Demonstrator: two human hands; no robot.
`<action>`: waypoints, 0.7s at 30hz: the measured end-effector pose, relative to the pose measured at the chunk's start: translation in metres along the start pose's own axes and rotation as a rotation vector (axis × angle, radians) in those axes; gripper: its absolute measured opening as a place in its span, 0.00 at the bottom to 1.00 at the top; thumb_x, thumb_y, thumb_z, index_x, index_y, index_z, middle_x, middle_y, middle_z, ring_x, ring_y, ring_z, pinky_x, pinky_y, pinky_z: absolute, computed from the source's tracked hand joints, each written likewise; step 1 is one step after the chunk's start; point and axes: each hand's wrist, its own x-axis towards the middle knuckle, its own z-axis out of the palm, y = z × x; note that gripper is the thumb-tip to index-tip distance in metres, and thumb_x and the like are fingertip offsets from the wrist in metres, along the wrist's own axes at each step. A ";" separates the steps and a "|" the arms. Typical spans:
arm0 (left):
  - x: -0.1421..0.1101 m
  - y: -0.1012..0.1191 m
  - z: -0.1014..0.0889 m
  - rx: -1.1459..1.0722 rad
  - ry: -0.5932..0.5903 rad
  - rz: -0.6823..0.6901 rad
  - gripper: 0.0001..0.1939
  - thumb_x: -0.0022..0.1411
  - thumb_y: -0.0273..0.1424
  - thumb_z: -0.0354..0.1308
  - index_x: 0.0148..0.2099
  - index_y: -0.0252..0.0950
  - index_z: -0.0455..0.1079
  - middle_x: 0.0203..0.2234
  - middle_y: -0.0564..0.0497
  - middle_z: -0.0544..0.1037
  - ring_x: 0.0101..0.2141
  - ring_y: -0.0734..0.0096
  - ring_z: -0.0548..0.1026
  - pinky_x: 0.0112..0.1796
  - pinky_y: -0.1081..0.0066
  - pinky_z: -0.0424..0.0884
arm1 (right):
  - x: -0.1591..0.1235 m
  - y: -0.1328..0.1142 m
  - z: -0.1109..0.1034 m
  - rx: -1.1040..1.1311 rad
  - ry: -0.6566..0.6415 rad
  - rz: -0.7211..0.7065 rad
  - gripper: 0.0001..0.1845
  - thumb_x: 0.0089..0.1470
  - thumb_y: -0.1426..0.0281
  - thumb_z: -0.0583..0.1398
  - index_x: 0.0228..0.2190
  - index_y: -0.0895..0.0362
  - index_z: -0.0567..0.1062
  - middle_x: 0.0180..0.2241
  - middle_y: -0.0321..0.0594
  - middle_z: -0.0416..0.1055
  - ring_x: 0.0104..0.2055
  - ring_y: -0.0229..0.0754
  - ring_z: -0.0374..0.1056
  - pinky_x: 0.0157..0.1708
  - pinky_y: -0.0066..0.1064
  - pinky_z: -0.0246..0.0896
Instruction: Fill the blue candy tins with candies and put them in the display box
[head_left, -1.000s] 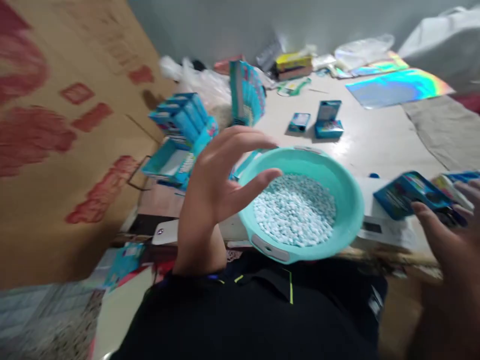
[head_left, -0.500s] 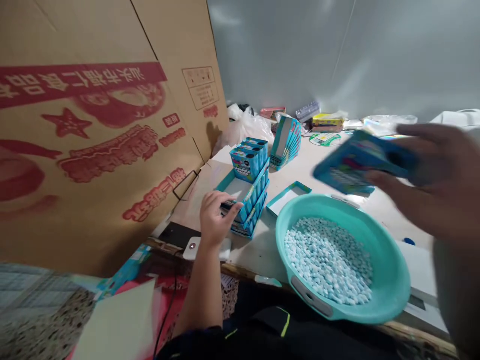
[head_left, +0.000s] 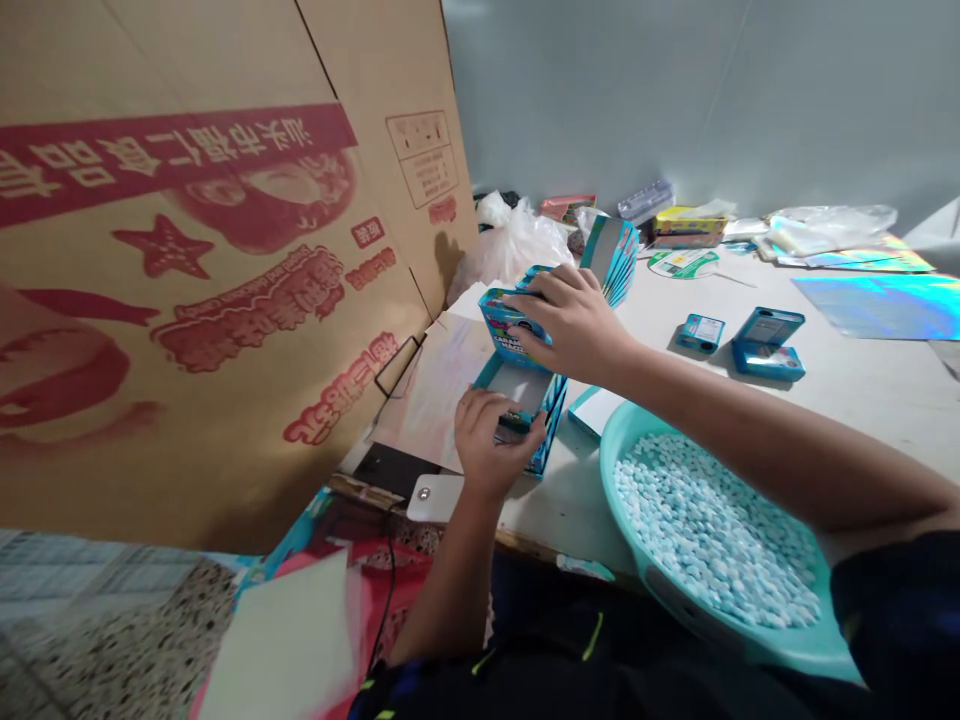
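The right hand (head_left: 574, 322) clasps a light, stiff cardboard candy box (head_left: 506, 325) by its top edges near the frame's center, while the left hand (head_left: 486, 445) grips the rim of an open teal display tray (head_left: 519, 388) just below.

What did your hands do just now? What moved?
The right hand swung left across the teal plastic basin and now sits on a blue Caramelo box. The left hand is now at the edge of an open blue box tray. The pale candies stayed in the basin.
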 end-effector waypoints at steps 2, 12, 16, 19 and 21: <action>0.000 -0.001 0.003 0.018 -0.020 -0.023 0.12 0.62 0.42 0.66 0.34 0.43 0.68 0.30 0.48 0.78 0.38 0.56 0.80 0.47 0.48 0.75 | -0.005 -0.002 0.006 -0.008 0.016 0.004 0.21 0.71 0.61 0.53 0.57 0.50 0.78 0.48 0.48 0.76 0.53 0.56 0.63 0.54 0.50 0.57; -0.007 -0.009 0.015 -0.049 0.144 -0.193 0.32 0.60 0.45 0.71 0.60 0.41 0.65 0.63 0.33 0.66 0.66 0.41 0.67 0.61 0.41 0.71 | -0.033 0.000 -0.003 0.051 0.086 -0.012 0.22 0.67 0.63 0.57 0.60 0.48 0.75 0.66 0.49 0.65 0.68 0.61 0.57 0.65 0.57 0.55; -0.012 -0.016 0.022 -0.297 0.098 -0.388 0.45 0.63 0.45 0.69 0.73 0.42 0.51 0.68 0.33 0.64 0.69 0.45 0.66 0.64 0.48 0.72 | -0.075 0.059 -0.022 0.030 0.032 0.058 0.17 0.67 0.62 0.55 0.51 0.47 0.80 0.50 0.45 0.77 0.55 0.55 0.70 0.59 0.53 0.61; -0.016 -0.020 0.024 -0.344 0.104 -0.407 0.47 0.61 0.45 0.70 0.74 0.40 0.51 0.71 0.31 0.60 0.71 0.46 0.64 0.68 0.49 0.67 | -0.125 0.131 -0.034 -0.110 -0.133 0.491 0.21 0.68 0.60 0.53 0.49 0.53 0.82 0.49 0.50 0.78 0.52 0.55 0.71 0.58 0.52 0.62; -0.018 -0.021 0.025 -0.319 0.099 -0.388 0.49 0.61 0.44 0.70 0.75 0.41 0.48 0.71 0.31 0.58 0.72 0.47 0.61 0.69 0.49 0.63 | -0.161 0.179 -0.043 -0.195 -0.234 0.784 0.23 0.65 0.63 0.55 0.54 0.60 0.79 0.54 0.59 0.76 0.52 0.59 0.72 0.53 0.53 0.65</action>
